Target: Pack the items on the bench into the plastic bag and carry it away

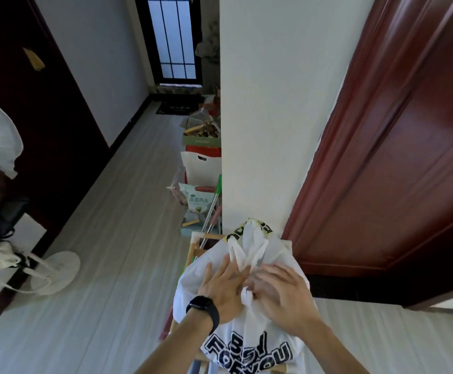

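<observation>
Two print lines on plastic bag (198,276): lower reads "FOR YOU" (upper unclear). Left hand (223,290) presses flat; right hand (283,296) blurred, grip unclear.

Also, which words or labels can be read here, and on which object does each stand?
"FOR YOU": plastic bag, black outlined letters.
Line above it on the bag: folded, perhaps "BS!", unsure.
Black letters on yellow at the bag's top: crumpled, unreadable.
Green characters on the floor packet: too small.
Doormat: blurred.
</observation>
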Tool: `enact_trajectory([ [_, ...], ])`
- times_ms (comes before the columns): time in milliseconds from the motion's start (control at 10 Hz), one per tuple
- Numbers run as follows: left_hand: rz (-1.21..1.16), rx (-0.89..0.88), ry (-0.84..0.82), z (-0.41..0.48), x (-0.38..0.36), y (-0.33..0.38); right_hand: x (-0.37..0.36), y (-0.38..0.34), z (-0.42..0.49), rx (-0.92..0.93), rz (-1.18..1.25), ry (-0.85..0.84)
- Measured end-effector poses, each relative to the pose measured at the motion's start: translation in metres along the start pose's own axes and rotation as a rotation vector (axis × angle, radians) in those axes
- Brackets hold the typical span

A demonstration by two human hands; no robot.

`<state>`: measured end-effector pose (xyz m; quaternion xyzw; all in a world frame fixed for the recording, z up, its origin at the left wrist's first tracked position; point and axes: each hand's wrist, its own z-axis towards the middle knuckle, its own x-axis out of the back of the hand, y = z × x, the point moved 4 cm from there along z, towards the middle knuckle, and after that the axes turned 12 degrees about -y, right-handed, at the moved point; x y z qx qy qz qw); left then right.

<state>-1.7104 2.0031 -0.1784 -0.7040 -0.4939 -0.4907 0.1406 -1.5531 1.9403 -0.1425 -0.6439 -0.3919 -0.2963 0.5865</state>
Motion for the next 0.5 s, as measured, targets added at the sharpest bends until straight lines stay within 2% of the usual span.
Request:
enact_trajectory([
  [100, -0.004, 0.043, -0.002, 0.002, 0.001, 0.005, -0.005, 0.013, -0.020, -0.200, -0.004, -0.086],
  [200, 0.024, 0.052, -0.044, -0.003, 0.002, 0.006, -0.003, 0.010, -0.018, -0.176, 0.055, -0.197],
  [300, 0.114, 0.039, -0.153, -0.012, 0.016, 0.005, 0.008, 0.005, -0.014, -0.044, -0.073, -0.237],
  [400, 0.234, 0.026, -0.203, -0.021, 0.056, 0.007, 0.037, -0.002, -0.007, -0.081, -0.060, -0.341],
  [500, 0.262, 0.016, -0.174, -0.027, 0.113, 0.013, 0.078, -0.013, 0.005, -0.057, -0.075, -0.312],
])
